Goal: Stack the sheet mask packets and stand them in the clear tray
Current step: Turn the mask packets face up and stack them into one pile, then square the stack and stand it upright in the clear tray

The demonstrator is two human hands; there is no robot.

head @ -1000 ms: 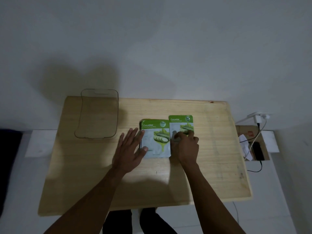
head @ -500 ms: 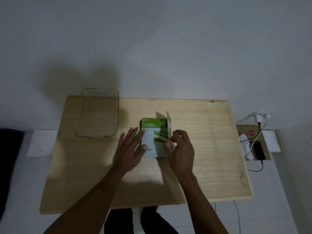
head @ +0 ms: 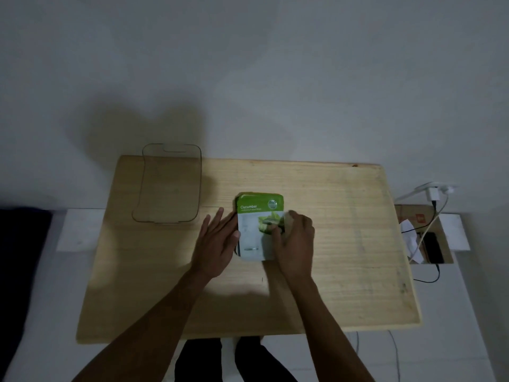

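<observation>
A stack of green and white cucumber sheet mask packets lies flat in the middle of the wooden table. My right hand rests on the stack's right half, fingers curled over the top packet and pinching it. My left hand lies flat and spread against the stack's left edge, thumb touching the packets. The clear tray stands at the table's back left, with nothing in it, well apart from both hands.
To the right of the table, a cardboard box on the floor holds crumpled paper and a black device. A white charger and its cables hang above it. The wall runs behind the table.
My right hand lifted the right-hand packet, swung it over leftward and laid it on top of the other packet. My left hand stayed at the left edge.
</observation>
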